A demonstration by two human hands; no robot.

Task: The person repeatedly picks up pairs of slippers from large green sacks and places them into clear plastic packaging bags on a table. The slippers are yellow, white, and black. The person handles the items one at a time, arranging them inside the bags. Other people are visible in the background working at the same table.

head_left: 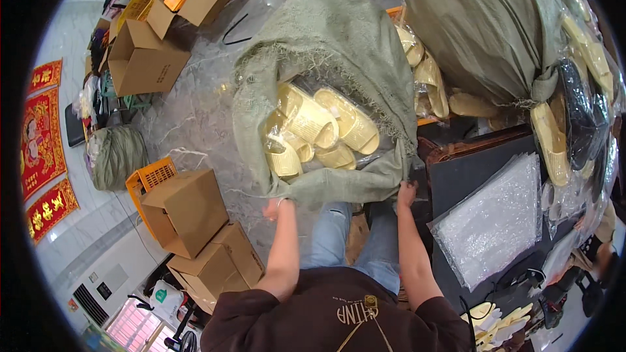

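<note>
A large grey-green woven sack [326,32] stands in front of me with its frayed mouth spread wide. Inside lie several pale yellow slide sandals [313,120] in clear plastic wrapping. At the near right of the sack's rim, my right hand [407,192] is closed on the fabric. My left hand [272,208], with a thin band at its wrist, is at the near left corner of the rim. It looks closed on the cloth there, though its fingers show only in small part.
On the right, a dark table [450,182] bears a stack of clear plastic bags [492,221]. Behind it bulges another tied sack [486,26], beside more wrapped sandals [551,143]. Cardboard boxes [189,212] and an orange crate [155,175] stand at left; an open carton [147,58] lies farther back.
</note>
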